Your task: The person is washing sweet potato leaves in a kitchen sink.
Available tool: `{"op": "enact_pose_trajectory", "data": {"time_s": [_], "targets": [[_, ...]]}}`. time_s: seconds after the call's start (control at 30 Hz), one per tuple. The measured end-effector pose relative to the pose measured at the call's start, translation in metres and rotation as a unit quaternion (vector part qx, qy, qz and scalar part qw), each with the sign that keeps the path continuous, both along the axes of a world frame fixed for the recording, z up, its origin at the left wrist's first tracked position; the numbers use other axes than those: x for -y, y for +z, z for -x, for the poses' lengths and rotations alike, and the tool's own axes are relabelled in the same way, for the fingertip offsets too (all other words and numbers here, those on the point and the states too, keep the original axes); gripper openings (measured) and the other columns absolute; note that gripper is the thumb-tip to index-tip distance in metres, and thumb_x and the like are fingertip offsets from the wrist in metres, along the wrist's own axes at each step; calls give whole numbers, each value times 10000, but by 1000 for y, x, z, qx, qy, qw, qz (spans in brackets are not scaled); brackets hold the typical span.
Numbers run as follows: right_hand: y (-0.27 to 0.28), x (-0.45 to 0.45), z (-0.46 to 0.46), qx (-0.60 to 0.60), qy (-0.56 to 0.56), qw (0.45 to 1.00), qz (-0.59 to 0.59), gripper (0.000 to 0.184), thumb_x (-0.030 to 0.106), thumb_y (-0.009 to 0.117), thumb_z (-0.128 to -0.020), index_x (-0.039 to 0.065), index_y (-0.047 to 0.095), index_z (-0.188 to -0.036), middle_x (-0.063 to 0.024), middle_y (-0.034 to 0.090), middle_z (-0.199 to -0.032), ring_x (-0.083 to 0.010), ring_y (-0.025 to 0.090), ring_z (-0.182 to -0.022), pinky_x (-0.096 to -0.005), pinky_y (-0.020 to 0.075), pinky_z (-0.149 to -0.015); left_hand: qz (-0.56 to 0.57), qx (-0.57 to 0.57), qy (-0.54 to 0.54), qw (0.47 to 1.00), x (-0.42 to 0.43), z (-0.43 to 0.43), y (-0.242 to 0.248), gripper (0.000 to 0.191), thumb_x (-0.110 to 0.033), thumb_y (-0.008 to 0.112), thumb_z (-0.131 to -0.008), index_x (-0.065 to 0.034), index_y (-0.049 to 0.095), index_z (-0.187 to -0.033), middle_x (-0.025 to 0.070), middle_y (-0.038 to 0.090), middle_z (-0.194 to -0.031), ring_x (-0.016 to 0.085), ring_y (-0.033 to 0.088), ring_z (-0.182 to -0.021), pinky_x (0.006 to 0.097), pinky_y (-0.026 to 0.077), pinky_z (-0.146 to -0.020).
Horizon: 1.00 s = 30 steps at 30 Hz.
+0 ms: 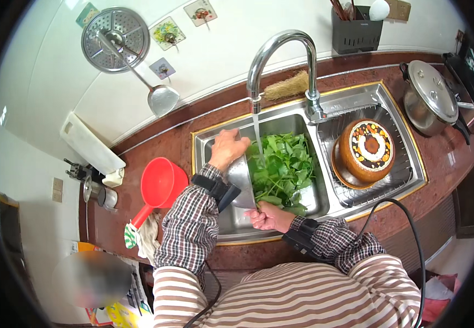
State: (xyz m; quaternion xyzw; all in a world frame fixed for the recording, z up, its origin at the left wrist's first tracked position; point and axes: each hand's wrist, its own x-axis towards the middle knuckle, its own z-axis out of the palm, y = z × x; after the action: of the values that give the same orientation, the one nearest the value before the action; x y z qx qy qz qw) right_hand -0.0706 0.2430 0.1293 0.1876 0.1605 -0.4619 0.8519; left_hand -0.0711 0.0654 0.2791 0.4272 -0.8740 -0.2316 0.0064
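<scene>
A stainless steel bowl (240,184), perhaps a colander, is tipped on its side in the left basin (237,223) of the sink, its mouth facing right. My left hand (228,148) grips its far rim. At the near rim, my right hand (272,217) has its fingers curled around the edge. Leafy green vegetables (284,168) lie heaped against the bowl's mouth and spread over the basin. A stream of water (258,135) runs from the chrome faucet (282,37) onto the leaves. The bowl's inside is hidden from me.
A red plastic ladle (163,182) rests on the counter at left, near a cloth (149,233). In the right basin, a brown patterned pot (364,153) sits upside down on a wire rack (397,180). A pressure cooker (431,96) stands at far right. A black cable (415,233) loops beside my right arm.
</scene>
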Motion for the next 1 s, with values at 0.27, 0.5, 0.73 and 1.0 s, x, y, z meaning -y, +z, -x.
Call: {"op": "enact_pose_trajectory", "data": {"time_s": [0.27, 0.5, 0.73, 1.0], "targets": [[19, 17, -10, 19, -50, 999, 6, 242, 195, 277, -875, 4, 418, -923, -8, 395, -507, -70, 302, -364, -202, 239, -337, 44, -40, -27, 998, 0, -19, 45, 461, -288, 537, -698, -40, 574, -1086, 238, 543, -1029, 357, 521, -967, 376, 408, -859], [24, 20, 2, -41, -94, 994, -29, 185, 136, 489, -820, 72, 372, -691, -12, 354, -515, -99, 328, -383, -245, 249, -368, -71, -280, 48, 956, 6, -58, 29, 509, -154, 559, -678, -52, 520, -1175, 154, 514, -1080, 228, 496, -1028, 307, 397, -866], [31, 1, 53, -376, -191, 906, -27, 120, 43, 522, -760, 26, 411, -719, -64, 444, -574, -109, 397, -384, -245, 284, -317, -148, -367, 101, 913, -16, -92, -4, 501, 12, 464, -699, -59, 486, -1195, 57, 583, -955, 113, 558, -803, 223, 453, -701], [66, -27, 94, -744, -125, 655, 43, 158, 56, 491, -739, -88, 555, -743, -77, 533, -511, -103, 482, -373, -237, 369, -339, -376, -298, 269, 835, -59, -124, -84, 257, -68, 523, -784, -78, 487, -1038, 57, 588, -879, 190, 604, -668, 328, 538, -483]]}}
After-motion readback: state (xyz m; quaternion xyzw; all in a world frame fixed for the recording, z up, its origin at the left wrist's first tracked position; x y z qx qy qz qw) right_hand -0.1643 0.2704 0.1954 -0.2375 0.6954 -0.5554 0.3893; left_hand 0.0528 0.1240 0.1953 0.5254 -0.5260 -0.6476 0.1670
